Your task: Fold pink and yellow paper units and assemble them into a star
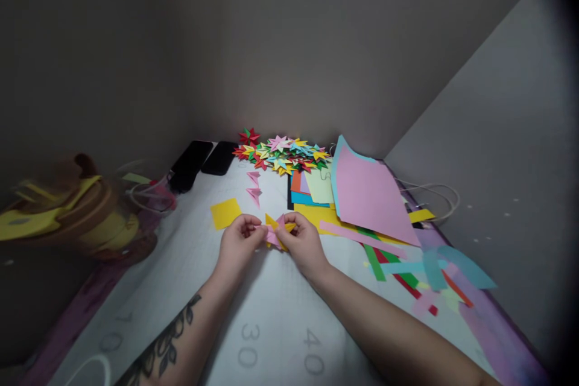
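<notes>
Between my hands is a partly assembled origami star [274, 234] of pink and yellow folded paper. My left hand [240, 241] pinches its left side between thumb and fingers. On the right side, my right hand [304, 240] grips it, its thumb pressed against the yellow points. Just beyond my left hand lie a yellow paper square [225, 213] and two folded pink paper pieces, one nearer [254, 196] and one farther [254, 178]. My fingers hide part of the star.
A pile of colourful paper stars [289, 154] lies at the back by the wall. Two dark phones [190, 164] are left of it. Pink and coloured sheets [371, 193] and paper strips [407, 271] spread to the right. A terracotta pot [85, 217] stands left.
</notes>
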`<state>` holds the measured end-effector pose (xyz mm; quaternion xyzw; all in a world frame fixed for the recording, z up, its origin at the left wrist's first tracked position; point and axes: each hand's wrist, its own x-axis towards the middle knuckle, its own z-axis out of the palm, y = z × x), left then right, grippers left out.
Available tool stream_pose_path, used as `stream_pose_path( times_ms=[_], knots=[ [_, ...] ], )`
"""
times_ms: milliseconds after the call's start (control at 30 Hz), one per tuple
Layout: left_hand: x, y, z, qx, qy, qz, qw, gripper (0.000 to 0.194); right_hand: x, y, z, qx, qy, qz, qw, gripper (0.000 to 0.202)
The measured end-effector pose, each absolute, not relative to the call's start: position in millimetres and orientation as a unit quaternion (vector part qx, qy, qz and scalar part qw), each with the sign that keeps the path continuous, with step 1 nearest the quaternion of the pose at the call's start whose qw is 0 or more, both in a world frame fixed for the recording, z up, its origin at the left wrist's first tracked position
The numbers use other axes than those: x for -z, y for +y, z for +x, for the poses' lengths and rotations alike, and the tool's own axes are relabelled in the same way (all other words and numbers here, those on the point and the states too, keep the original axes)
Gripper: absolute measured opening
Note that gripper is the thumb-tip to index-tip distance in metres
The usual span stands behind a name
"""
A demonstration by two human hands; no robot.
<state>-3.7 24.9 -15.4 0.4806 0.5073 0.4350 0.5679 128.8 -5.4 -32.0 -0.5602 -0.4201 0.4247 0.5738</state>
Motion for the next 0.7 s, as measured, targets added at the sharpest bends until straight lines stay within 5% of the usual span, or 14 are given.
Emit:
stream_pose_path(
  times_ms=[500, 700],
  knots=[
    [13.7, 25.3, -5.2, -0.42, 0.51, 0.507, 0.554, 0.019, 32.6, -5.0, 126.3, -0.435, -0.441, -0.566, 0.544, 0.017],
    [18.3, 23.1, -2.0, -0.44, 0.486, 0.526, 0.541, 0.026, 31.3, -4.9, 125.5, -0.409, -0.417, -0.553, 0.593, 0.017]
  ],
)
